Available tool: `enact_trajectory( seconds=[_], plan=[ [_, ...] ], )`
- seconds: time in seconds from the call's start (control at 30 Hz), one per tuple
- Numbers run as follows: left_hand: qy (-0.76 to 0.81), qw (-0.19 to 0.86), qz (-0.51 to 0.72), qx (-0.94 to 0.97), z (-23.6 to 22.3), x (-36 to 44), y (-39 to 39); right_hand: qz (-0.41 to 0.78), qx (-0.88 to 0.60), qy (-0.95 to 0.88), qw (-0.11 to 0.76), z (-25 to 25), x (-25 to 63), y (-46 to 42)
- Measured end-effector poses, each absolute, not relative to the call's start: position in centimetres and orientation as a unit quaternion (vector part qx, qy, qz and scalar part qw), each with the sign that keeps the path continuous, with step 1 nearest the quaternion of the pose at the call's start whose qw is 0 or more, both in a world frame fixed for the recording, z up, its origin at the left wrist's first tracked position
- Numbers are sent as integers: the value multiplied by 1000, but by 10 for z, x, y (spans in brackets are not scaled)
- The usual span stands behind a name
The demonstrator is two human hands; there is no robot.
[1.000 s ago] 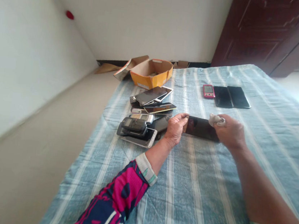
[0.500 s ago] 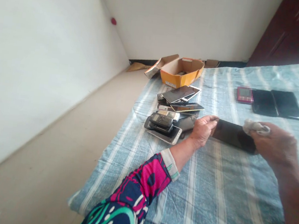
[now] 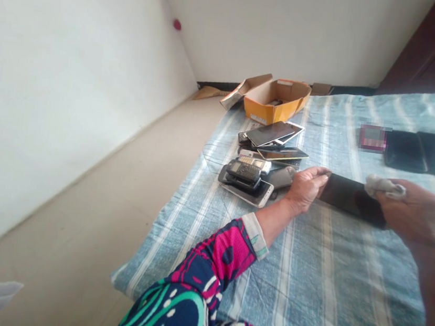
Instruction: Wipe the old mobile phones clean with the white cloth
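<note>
The left hand (image 3: 306, 189) pinches the brownish end of a flat, dark, glossy phone (image 3: 348, 195) over the striped cloth (image 3: 301, 289), inward from its left edge; the right hand (image 3: 417, 211) curls round a white wad (image 3: 384, 188) at the other end, its grip on the phone unclear

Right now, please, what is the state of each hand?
Left hand: closed, holding one end of a dark phone.
Right hand: closed on a crumpled whitish wad, at the phone's other end.

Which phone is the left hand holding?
The dark-screened smartphone, gripped at one end by the left hand; the other phones lie unheld.
</note>
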State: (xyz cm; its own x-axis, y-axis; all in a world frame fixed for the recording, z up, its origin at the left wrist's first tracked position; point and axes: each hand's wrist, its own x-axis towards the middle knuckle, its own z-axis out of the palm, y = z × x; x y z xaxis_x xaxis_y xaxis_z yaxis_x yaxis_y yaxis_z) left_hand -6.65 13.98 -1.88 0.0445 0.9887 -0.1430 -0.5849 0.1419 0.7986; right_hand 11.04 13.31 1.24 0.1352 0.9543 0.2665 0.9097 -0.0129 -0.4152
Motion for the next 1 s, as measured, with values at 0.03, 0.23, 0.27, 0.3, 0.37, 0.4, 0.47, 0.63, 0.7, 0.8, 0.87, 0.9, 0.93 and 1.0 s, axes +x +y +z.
enact_trajectory(
  seconds=[0.03, 0.23, 0.27, 0.3, 0.37, 0.4, 0.47, 0.63, 0.7, 0.8, 0.87, 0.9, 0.93, 1.0],
  plan=[
    [356, 667, 591, 280, -19, -67, 140, 42, -707, -663, 243, 14, 108, 132],
    [364, 660, 589, 292, -18, -67, 143, 61, -660, -711, 236, 20, 80, 132],
    [365, 662, 584, 296, -18, -68, 144, 49, -646, -719, 251, 20, 73, 132],
    [365, 661, 584, 298, -18, -68, 144, 37, -632, -732, 254, 19, 66, 133],
    [355, 661, 584, 309, -18, -69, 145, 5, -608, -752, 255, 18, 55, 134],
    [350, 661, 584, 316, -18, -70, 146, -8, -600, -760, 251, 17, 50, 134],
    [355, 653, 585, 326, -18, -71, 147, -25, -582, -776, 242, 17, 47, 132],
    [371, 644, 584, 325, -18, -71, 148, -59, -557, -797, 226, 13, 72, 120],
    [374, 645, 584, 320, -17, -71, 148, -68, -568, -786, 232, 9, 86, 116],
    [371, 645, 586, 320, -16, -72, 148, -67, -594, -764, 243, 6, 96, 112],
    [367, 648, 585, 322, -16, -72, 148, -65, -600, -758, 247, 6, 92, 113],
    [365, 648, 585, 323, -16, -73, 149, -65, -597, -760, 248, 7, 87, 114],
    [363, 649, 584, 325, -17, -73, 149, -65, -593, -764, 248, 9, 81, 115],
    [358, 649, 584, 331, -17, -73, 150, -65, -582, -772, 248, 12, 67, 119]
  ],
)
